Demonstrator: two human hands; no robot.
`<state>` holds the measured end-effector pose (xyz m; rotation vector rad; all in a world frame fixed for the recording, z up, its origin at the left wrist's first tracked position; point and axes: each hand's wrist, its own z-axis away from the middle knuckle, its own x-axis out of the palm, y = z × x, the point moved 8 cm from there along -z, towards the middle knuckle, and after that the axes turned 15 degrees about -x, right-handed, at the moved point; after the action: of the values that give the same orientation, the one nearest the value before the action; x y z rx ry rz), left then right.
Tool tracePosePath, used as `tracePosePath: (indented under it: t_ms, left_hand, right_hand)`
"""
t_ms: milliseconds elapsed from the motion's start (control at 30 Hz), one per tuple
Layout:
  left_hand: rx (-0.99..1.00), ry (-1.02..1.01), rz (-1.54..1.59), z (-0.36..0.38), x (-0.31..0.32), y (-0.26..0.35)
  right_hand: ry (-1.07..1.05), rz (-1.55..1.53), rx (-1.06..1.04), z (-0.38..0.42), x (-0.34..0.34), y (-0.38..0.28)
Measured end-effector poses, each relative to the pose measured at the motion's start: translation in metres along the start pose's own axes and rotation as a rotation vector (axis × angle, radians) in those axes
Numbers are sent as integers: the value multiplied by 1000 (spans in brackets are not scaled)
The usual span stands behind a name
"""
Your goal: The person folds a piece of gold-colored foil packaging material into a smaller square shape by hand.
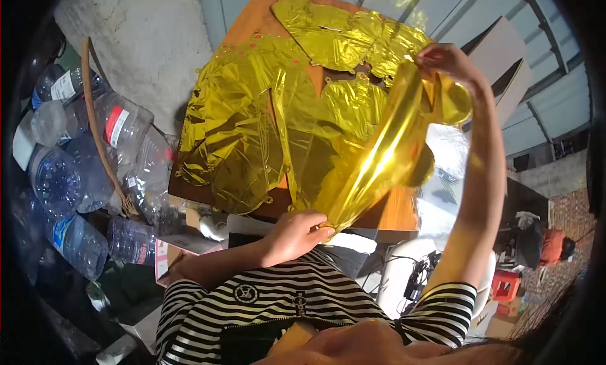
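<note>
A deflated gold foil balloon (388, 153) is stretched in the air between both hands, above the near right corner of a wooden table (394, 213). My left hand (293, 235) pinches its lower end near my chest. My right hand (449, 63) is raised and grips its upper end. Several more flat gold foil balloons (252, 122) lie spread over the tabletop, covering most of it.
Several empty plastic bottles (82, 169) are piled on the left beside a curved wooden stick (101, 131). Cardboard boxes (505, 62) stand at the right of the table. A white chair (404, 270), cables and a person in orange (554, 246) are lower right.
</note>
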<state>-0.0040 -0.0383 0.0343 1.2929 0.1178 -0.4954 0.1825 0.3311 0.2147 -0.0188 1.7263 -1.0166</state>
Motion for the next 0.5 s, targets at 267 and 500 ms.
tracePosePath:
  t_ms: [267,500]
  left_hand:
    - [49,210,-89,-3,-18,-31]
    - [110,261,-42,-8,-26,-43]
  right_hand:
    - [-162,191,-45,-101,115,59]
    - [-174,85,31,-119,161,93]
